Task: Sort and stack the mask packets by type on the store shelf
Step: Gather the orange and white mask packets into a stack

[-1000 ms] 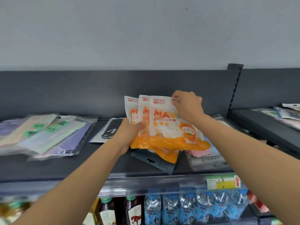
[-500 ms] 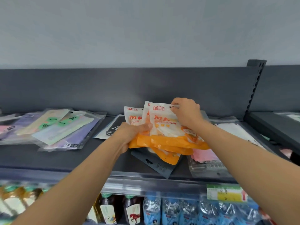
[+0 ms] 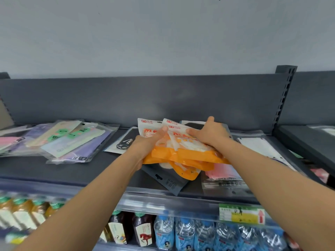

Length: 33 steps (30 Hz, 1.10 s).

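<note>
- A dark grey shelf runs below a pale wall; its upright back panel closes the far side and a clear front lip marks the near edge, with bottles on the tier below.
- The orange packets, several of one type, sit fanned at mid-shelf, their lower ends resting on a dark packet and a pink packet.
- The left hand grips the fan's left side, thumb on top; the right hand presses flat on the upper right corner. Both hands are closed on the packets.
- Step in hand, as judged: squaring the fan into one stack. Doing it well likely calls for sliding the top edges level against each other, keeping the printed faces up, and pressing out the bulge so the slick film does not slip apart again.
- A loose pastel pile lies well apart to the left; a black-printed packet lies just beside the left wrist, near the back panel.
- Open room: bare shelf lies between the pastel pile and the left forearm, the clearest spot for a finished stack.
- Edges: the dark packet's corner reaches the front lip, so a forward tug could tip it off; to the right, clear packets crowd the space up to the slotted post.
</note>
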Motion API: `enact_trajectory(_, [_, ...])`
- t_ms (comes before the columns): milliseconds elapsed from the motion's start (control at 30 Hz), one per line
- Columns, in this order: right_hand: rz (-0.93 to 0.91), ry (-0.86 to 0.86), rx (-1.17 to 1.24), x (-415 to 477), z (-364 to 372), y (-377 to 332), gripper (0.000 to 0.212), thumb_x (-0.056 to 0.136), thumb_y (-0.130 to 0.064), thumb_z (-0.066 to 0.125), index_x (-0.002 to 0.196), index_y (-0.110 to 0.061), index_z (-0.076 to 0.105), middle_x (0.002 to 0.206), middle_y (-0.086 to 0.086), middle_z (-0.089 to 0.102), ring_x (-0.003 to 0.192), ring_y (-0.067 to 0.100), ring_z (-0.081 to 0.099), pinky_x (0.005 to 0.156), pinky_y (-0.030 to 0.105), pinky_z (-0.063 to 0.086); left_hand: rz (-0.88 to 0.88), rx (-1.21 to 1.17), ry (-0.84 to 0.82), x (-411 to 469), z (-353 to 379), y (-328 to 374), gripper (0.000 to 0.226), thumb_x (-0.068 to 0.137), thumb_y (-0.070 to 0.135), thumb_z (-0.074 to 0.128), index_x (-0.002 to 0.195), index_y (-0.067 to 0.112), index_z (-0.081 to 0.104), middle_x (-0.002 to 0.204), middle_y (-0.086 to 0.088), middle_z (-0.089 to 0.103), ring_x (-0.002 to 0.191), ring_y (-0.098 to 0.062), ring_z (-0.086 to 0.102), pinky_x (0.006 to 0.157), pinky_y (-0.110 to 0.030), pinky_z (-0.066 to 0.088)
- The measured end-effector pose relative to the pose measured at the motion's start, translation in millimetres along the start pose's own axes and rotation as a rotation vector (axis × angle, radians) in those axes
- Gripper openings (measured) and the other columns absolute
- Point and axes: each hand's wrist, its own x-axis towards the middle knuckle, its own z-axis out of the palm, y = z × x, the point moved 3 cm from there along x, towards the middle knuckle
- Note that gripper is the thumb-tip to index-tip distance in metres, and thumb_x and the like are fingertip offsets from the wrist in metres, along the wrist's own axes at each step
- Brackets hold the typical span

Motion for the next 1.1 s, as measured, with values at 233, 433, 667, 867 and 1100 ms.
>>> enact_trajectory(233, [-0.049,-0.008,0.028,-3.2,13.1,-17.6,0.088,0.077,-0.064,0.060,0.141,-0.013,0.028,0.138,0.017,0.037,0.116,0.037,0.052,0.088,0.042,0.050,-0.052,0.086,0.004,-20.9,6.9,6.2,0.057,0.060,0.044,0.085,0.105,0.014,0.067,0.096,-0.006,0.076,0.088,-0.024,0.072,0.082,-0.040,0.058])
enact_trajectory(433, [-0.071,-0.106,0.174,-0.3,1.2,-14.1,0.089,0.079,-0.055,0.066,0.143,-0.004,0.028,0.139,0.014,0.045,0.122,0.030,0.050,0.083,0.033,0.044,-0.003,-0.003,0.066,-23.1,6.5,4.0,0.098,0.042,0.020,0.095,0.127,0.010,0.048,0.110,-0.010,0.070,0.086,-0.030,0.072,0.059,-0.039,0.060])
enact_trajectory(667, [0.051,-0.541,0.604,-5.7,-9.8,14.7,0.028,0.078,-0.028,0.077,0.096,-0.010,0.065,0.092,0.008,0.072,0.081,0.023,0.070,0.074,0.040,0.058,0.055,-0.041,0.077,-30.2,10.6,-0.5,0.082,0.048,0.006,0.092,0.122,0.009,0.054,0.105,-0.009,0.072,0.086,-0.030,0.073,0.065,-0.048,0.059])
enact_trajectory(867, [-0.011,-0.497,0.784,-10.5,-12.0,9.8,0.033,0.078,-0.018,0.077,0.108,-0.008,0.066,0.093,0.011,0.075,0.075,0.026,0.074,0.058,0.035,0.060,0.143,-0.083,0.065,-40.3,15.6,0.5,0.058,0.066,-0.003,0.081,0.119,0.006,0.058,0.105,-0.010,0.073,0.088,-0.027,0.072,0.066,-0.042,0.060])
enact_trajectory(1100, [-0.236,-0.405,0.841,-14.4,-17.2,-42.0,0.036,0.079,-0.020,0.076,0.113,-0.019,0.063,0.101,0.006,0.073,0.086,0.024,0.073,0.079,0.044,0.059,0.398,-0.098,0.125,-51.2,-26.4,24.2,0.037,0.074,-0.009,0.073,0.091,0.021,0.058,0.080,0.006,0.075,0.072,-0.011,0.073,0.066,-0.034,0.061])
